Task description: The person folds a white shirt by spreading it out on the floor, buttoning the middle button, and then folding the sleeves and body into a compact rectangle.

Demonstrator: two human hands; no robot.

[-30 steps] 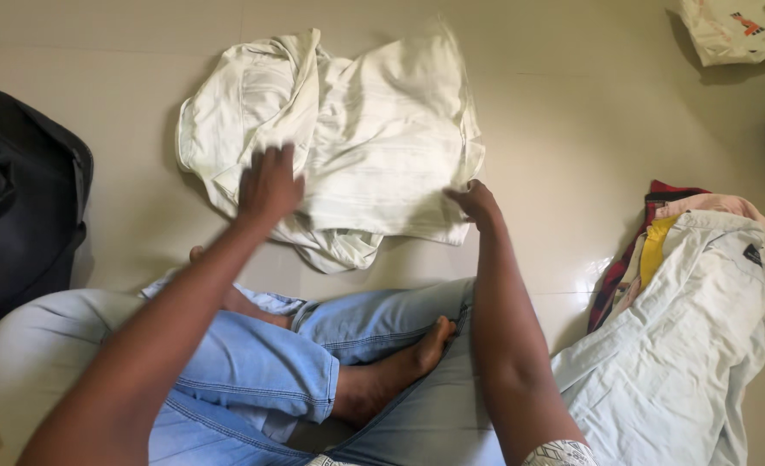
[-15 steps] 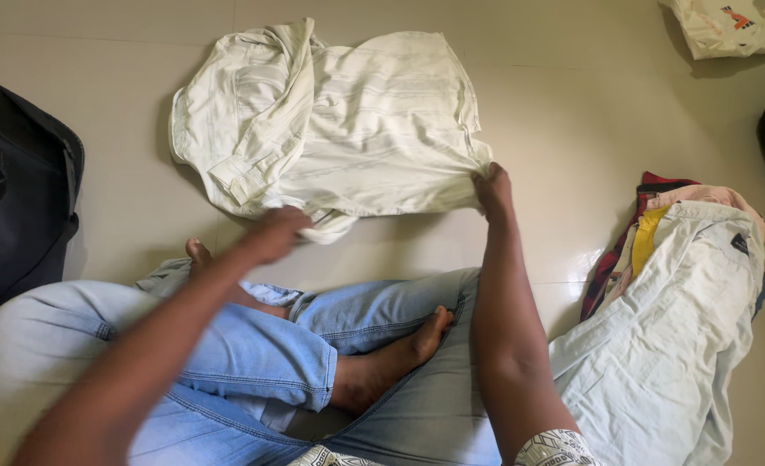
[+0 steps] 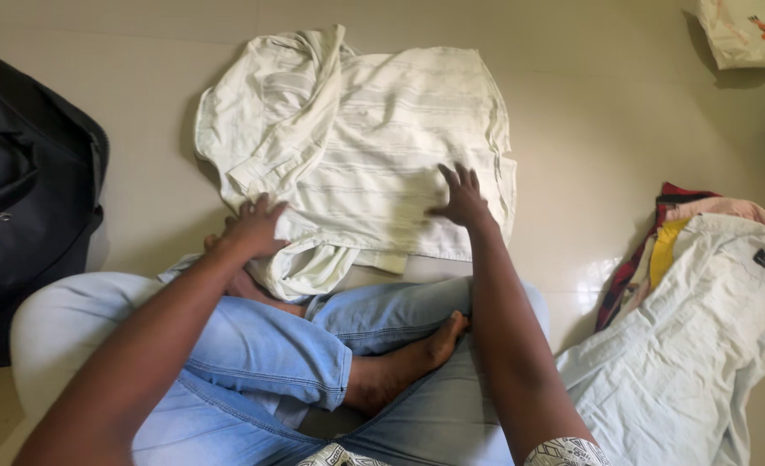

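Since half a second ago the right hand (image 3: 462,200) has been lifted from the shirt's (image 3: 382,147) near right corner and laid further in on the cloth, while the left hand (image 3: 253,226) has been brought to the near left edge, where the fabric is bunched. The right hand is held open, fingers spread and pressed flat on the shirt; the left hand is seen curled over the crumpled hem, though whether cloth is actually pinched cannot be told. The shirt is spread on the floor (image 3: 124,52) just beyond the crossed legs, a little left of the floor's middle, with one sleeve folded across the chest and the near hem touching the knees. A black bag (image 3: 20,198) is set at the floor's left edge; its inside is not shown. A pile of clothes (image 3: 702,319) is heaped at the right edge, pale denim on top with red, yellow and pink layers showing under it. A white cloth (image 3: 749,30) with a small print is left in the far right corner. The floor is made of smooth, glossy cream tiles, with light reflected near the pile. The shirt is of thin, off-white, faintly striped cloth, creased throughout. Light blue jeans (image 3: 262,345) are worn, and a bare foot (image 3: 408,358) is tucked between the legs.
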